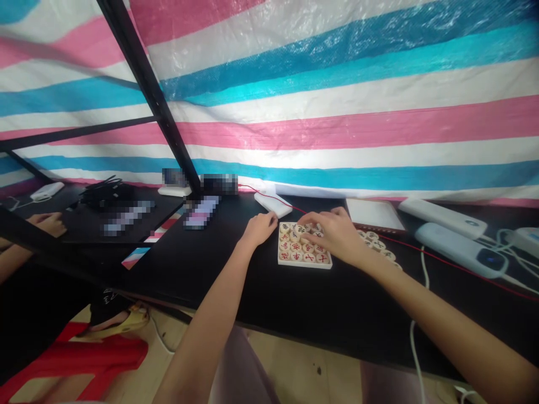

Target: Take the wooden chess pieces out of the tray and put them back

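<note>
A shallow white tray (305, 264) on the black table holds rows of round, cream xiangqi pieces (296, 246) with red and black characters. At its upper left corner is my left hand (261, 230), fingers curled together against the rim. My right hand (332, 233) reaches over the tray from the right, thumb and index finger closed around a xiangqi piece (300, 229) in the upper rows. It hides part of the tray's right side. Beyond my right wrist, more loose xiangqi pieces (378, 245) lie on the table, partly covered by my forearm.
A white-topped case (373, 214) lies behind the loose pieces. Power banks (461, 249) and cables stand at right; a red cable (404, 245) crosses the table. A phone (202, 212) lies left of my hand. Past a black post (158, 106), another person's hands (48, 224) rest.
</note>
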{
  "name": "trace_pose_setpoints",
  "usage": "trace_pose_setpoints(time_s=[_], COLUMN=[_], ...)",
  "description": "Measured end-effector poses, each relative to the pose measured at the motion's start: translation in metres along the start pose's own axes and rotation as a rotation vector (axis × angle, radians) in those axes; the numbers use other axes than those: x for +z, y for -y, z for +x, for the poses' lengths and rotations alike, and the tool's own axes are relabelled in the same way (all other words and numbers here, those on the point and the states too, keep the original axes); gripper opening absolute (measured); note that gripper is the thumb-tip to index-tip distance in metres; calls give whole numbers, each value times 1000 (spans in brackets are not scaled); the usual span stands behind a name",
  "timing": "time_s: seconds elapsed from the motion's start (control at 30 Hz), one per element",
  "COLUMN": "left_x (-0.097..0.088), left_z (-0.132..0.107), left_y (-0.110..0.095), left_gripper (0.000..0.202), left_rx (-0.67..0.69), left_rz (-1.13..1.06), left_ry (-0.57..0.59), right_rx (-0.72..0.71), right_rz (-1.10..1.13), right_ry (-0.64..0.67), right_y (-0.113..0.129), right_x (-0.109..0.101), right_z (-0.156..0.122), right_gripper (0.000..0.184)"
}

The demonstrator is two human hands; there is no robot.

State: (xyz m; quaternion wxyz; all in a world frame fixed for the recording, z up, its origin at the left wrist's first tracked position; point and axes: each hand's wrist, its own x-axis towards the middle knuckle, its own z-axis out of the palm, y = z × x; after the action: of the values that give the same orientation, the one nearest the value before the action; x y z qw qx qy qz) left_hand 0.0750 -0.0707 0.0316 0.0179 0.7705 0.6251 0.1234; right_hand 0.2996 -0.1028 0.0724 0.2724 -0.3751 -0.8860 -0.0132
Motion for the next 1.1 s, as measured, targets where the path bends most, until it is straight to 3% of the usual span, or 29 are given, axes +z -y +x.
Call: trace_pose_setpoints(time_s=[0.13, 0.37, 0.7, 1.1], left_x=[1, 3, -3, -1], left_z=[0, 1, -1, -1], left_y=[0, 2, -4, -2], left_gripper=[27, 27, 27, 25], left_rx=[5, 9, -22, 2], left_rz=[2, 10, -7, -12], left_ry=[5, 5, 23, 18], right_rx=[-47, -115, -144, -132], right_rz=[-17, -159, -169, -139], right_ry=[17, 45, 62, 50], right_y=[11, 19, 18, 16], right_x=[21, 40, 31, 37], right_z=[16, 22, 20, 17], right_gripper=[26, 10, 15, 17])
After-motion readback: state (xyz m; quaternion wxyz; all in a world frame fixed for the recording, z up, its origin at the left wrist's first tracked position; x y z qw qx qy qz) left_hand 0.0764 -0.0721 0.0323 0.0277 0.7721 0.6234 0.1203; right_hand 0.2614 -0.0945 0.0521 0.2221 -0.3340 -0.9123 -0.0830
